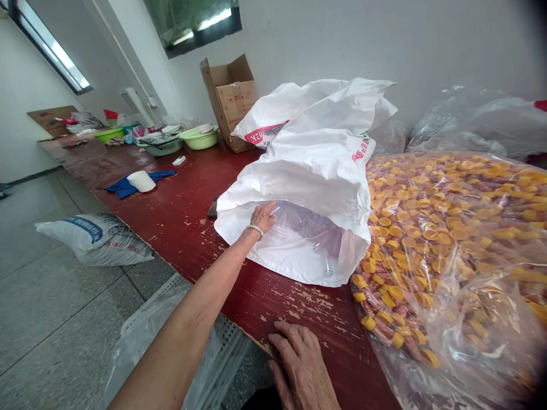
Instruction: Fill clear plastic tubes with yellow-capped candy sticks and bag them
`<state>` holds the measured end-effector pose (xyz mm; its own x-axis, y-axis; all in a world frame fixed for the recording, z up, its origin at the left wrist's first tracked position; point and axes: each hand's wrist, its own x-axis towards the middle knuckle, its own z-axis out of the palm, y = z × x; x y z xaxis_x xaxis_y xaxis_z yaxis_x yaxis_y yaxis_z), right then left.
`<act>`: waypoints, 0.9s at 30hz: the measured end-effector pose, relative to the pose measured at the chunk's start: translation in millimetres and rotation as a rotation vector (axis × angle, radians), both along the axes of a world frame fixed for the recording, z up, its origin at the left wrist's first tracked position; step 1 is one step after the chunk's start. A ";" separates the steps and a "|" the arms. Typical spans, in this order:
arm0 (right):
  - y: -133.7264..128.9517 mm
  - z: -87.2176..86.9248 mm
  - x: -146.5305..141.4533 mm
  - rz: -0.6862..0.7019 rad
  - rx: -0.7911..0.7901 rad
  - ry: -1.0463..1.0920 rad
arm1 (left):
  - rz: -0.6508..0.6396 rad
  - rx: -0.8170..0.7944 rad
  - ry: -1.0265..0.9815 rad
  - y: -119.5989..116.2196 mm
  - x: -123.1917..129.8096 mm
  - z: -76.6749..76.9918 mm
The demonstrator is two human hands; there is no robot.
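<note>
The left hand (pixel 261 219), a beaded bracelet (pixel 255 230) at its wrist, reaches into the mouth of a white woven sack (pixel 316 165) lying on its side on the chipped red surface (pixel 265 296). Its fingers (pixel 270 209) lie slightly apart on clear plastic tubes (pixel 307 222), not clamped on any that the view shows. The tubes are transparent and heaped loosely inside the sack, with one (pixel 326 263) lying near the sack's lower lip. The right hand (pixel 299 364) rests by the surface's near edge, its fingers (pixel 284 341) slightly spread and flat, holding nothing. Just beside the sack, a clear plastic bag (pixel 444 341) bulges with yellow bottle caps (pixel 405 228). Farther back stand a cardboard box (pixel 231 97) and a green basin (pixel 199 138).
</note>
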<state>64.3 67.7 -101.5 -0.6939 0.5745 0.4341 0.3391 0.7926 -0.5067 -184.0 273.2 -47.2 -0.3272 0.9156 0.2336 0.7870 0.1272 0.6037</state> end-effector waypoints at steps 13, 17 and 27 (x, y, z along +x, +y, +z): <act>93.9 45.5 -44.6 -0.087 -0.078 0.146 | -0.042 -0.221 -0.564 -83.8 -32.5 6.2; 158.6 46.4 -95.1 -0.284 0.010 -0.182 | -0.120 -0.303 -0.481 -95.9 -34.4 10.9; 171.9 31.0 -102.1 -0.372 -0.019 -0.330 | -0.111 -0.197 0.003 -94.2 -18.9 1.5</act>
<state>-37.8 239.6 -70.5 -0.5387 0.8152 0.2128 0.7420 0.5787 -0.3384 -202.9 179.0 -45.6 -0.2219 0.9739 0.0474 0.8043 0.1554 0.5736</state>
